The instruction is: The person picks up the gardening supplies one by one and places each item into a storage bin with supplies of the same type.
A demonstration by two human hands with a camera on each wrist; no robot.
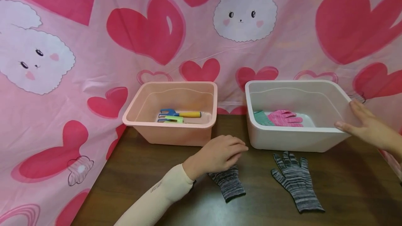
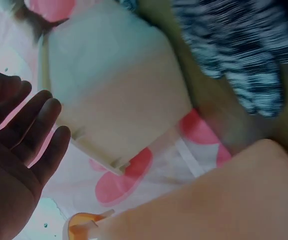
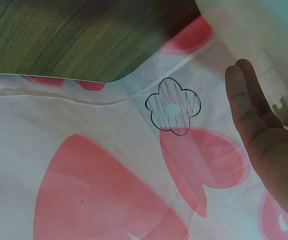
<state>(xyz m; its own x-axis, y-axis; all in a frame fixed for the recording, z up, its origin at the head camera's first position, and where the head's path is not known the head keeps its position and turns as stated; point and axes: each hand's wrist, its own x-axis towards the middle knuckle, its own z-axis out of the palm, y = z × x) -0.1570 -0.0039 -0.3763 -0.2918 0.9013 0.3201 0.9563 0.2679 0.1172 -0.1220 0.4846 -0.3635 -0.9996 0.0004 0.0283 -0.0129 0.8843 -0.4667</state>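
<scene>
My left hand [image 1: 220, 154] is held above the table with fingers loosely bent and nothing in them. Partly hidden beneath it lies a grey-striped knit glove [image 1: 230, 184]. A second grey-striped glove [image 1: 296, 182] lies flat, fingers pointing away, in front of the white bin [image 1: 289, 140]. At that bin's right end, my right hand [image 1: 370, 128] holds the side wall, thumb over the inside and fingers outside. The right wrist view shows those fingers [image 3: 248, 100] nearly straight along the wall; the thumb is hidden there. Inside the bin are a pink glove [image 1: 285, 118] and a green piece [image 1: 262, 118] beside it.
To the left stands a peach bin [image 1: 176, 135] containing a blue fork tool with a yellow handle [image 1: 188, 114] and a light green tool [image 1: 174, 119]. Both bins are at the back of the dark wooden table [image 1: 132, 184], against a pink heart-and-rabbit cloth [image 1: 201, 34].
</scene>
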